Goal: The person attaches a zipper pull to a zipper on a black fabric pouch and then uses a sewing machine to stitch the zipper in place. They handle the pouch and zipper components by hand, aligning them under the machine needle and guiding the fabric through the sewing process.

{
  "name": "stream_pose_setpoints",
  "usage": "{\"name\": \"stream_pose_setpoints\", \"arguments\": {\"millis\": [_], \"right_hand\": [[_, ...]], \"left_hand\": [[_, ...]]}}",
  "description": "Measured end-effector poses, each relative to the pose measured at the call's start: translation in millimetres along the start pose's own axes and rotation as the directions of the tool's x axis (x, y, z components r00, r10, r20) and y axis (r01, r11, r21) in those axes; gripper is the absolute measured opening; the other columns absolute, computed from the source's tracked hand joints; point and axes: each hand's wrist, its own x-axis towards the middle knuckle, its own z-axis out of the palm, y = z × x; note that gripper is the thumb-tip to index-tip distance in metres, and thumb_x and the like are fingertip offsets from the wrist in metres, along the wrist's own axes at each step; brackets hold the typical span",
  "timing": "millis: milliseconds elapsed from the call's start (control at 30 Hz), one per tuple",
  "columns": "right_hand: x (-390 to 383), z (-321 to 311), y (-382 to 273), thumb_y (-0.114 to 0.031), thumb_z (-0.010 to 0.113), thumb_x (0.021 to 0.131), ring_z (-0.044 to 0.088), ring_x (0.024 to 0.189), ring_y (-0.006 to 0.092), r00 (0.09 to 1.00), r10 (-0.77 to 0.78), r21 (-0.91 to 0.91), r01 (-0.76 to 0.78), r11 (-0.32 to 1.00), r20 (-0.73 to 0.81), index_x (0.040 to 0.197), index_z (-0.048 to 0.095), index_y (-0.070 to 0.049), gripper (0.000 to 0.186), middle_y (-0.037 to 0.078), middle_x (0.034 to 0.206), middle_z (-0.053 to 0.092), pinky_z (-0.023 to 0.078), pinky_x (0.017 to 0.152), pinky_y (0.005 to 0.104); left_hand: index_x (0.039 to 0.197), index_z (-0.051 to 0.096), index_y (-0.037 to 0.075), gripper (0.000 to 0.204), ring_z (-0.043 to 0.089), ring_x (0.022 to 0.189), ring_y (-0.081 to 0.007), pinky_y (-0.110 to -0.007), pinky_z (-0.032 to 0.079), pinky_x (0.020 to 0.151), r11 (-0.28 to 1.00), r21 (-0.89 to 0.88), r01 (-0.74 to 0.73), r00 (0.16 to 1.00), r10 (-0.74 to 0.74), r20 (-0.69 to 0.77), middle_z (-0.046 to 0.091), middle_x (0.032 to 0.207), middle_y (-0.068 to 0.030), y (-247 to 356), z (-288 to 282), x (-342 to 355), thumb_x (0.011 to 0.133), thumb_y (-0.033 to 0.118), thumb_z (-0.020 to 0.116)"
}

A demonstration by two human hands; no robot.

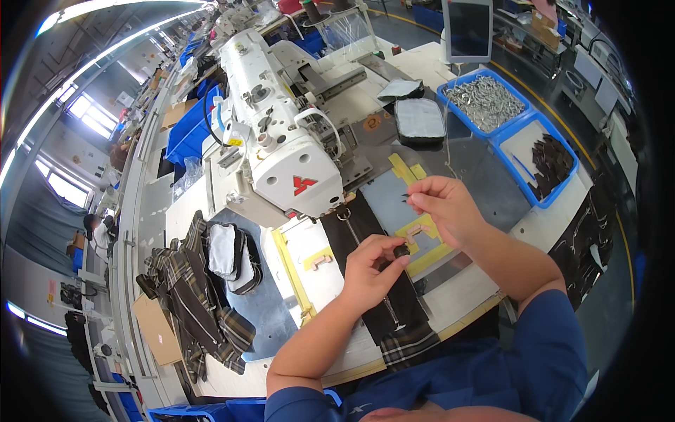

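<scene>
My left hand (367, 276) is closed in a pinch on a small dark fabric piece (401, 250), held above the dark cloth strip. My right hand (444, 205) pinches a small dark pointed thing (406, 199), too small to name. Below my hands runs the dark cloth strip (360, 228), with a light line along it and a plaid end near my body. A metal ring (343, 214) lies on its far part, close to the white sewing machine head (295, 176). Yellow-taped plates with pinkish blocks (321, 261) flank the strip.
At the right, one blue tray (444, 96) holds metal hardware and another (545, 204) holds dark fabric tabs. Plaid garment pieces (186, 288) and a padded white-and-black stack (223, 252) lie left. Another padded piece (420, 119) sits beyond my hands. A screen (468, 29) stands behind.
</scene>
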Motion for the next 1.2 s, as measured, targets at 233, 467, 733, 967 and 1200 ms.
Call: {"name": "stream_pose_setpoints", "arguments": {"millis": [233,467,733,967,1200], "right_hand": [[17,63,-42,-0.003,0.072,0.097,0.069,0.09,0.0146,0.988,-0.14,-0.038,0.143,0.989,0.066,0.122,0.064,-0.003,0.026,0.006,0.099,0.073,0.053,0.08,0.0297],[17,83,-50,-0.003,0.071,0.098,0.07,0.089,0.016,0.966,-0.202,0.08,0.191,0.978,0.161,0.128,0.057,-0.004,0.033,0.007,0.097,0.073,0.054,0.077,0.0311],[4,80,-51,-0.005,0.071,0.099,0.071,0.09,0.0173,0.97,-0.103,0.066,0.091,0.994,0.22,0.127,0.054,-0.005,0.033,0.009,0.098,0.071,0.054,0.078,0.0315],[5,75,-54,-0.006,0.072,0.099,0.07,0.092,0.0176,0.97,-0.127,0.088,0.111,0.99,0.208,0.131,0.05,-0.005,0.038,0.01,0.099,0.071,0.053,0.081,0.0324],[7,71,-63,-0.006,0.072,0.099,0.07,0.093,0.0186,0.974,-0.157,0.082,0.146,0.986,0.163,0.135,0.044,-0.005,0.046,0.01,0.098,0.07,0.053,0.082,0.0329]], "left_hand": [[0.122,0.068,-0.001,0.036,0.063,0.083,-0.0053,-0.02,0.051,0.074,0.993,-0.107,0.042,0.978,-0.062,-0.199,0.068,0.098,-0.0012,34,-26,-3,0.089,-0.009,0.078],[0.116,0.07,0.0,0.035,0.061,0.089,-0.0091,-0.024,0.052,0.078,0.998,-0.05,-0.047,0.978,0.036,-0.206,0.064,0.104,-0.0038,57,-44,-12,0.084,-0.008,0.082],[0.112,0.072,-0.001,0.034,0.061,0.087,-0.0123,-0.026,0.052,0.075,0.998,0.027,-0.064,0.987,0.068,-0.144,0.066,0.102,-0.0071,59,-42,-13,0.081,-0.007,0.084],[0.111,0.072,-0.001,0.034,0.064,0.089,-0.0131,-0.026,0.055,0.077,0.998,0.049,-0.039,0.992,0.045,-0.12,0.067,0.102,-0.0074,60,-43,-14,0.08,-0.007,0.084],[0.11,0.072,-0.001,0.033,0.065,0.088,-0.0124,-0.026,0.054,0.078,1.0,0.021,0.005,0.992,-0.003,-0.124,0.067,0.102,-0.007,58,-43,-14,0.08,-0.007,0.084]]}}
